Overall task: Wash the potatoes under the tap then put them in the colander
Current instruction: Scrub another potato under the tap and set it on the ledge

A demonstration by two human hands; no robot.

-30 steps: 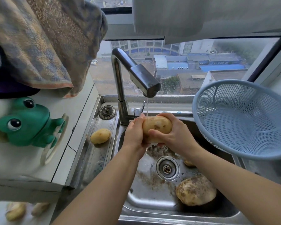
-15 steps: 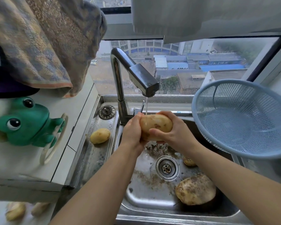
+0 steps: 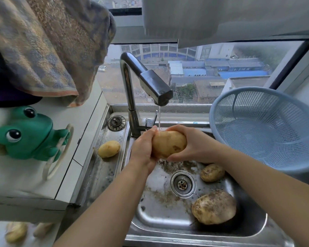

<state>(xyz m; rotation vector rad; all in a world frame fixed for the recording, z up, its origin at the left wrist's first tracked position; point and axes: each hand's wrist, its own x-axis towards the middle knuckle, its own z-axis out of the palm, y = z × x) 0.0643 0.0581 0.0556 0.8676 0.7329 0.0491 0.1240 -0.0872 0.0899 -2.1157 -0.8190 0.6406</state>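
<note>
1. Holding a long pale-yellow potato point(image 3: 169, 144) under the thin stream from an angular steel tap point(image 3: 155, 86), the left hand point(image 3: 144, 150) and right hand point(image 3: 194, 147) each curl around one end.
2. A large muddy brown potato point(image 3: 214, 207) and a smaller muddy potato point(image 3: 212, 172) lie in the dirt-flecked stainless steel sink point(image 3: 150, 214).
3. A round pale-blue plastic mesh colander point(image 3: 268, 129) sits tilted at the sink's right.
4. A green frog toy point(image 3: 25, 136) rests on the white counter point(image 3: 25, 175), beside a window point(image 3: 221, 68).

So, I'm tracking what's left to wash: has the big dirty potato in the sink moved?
No. The big dirty potato lies where it did, just right of the drain, on its near side.
</note>
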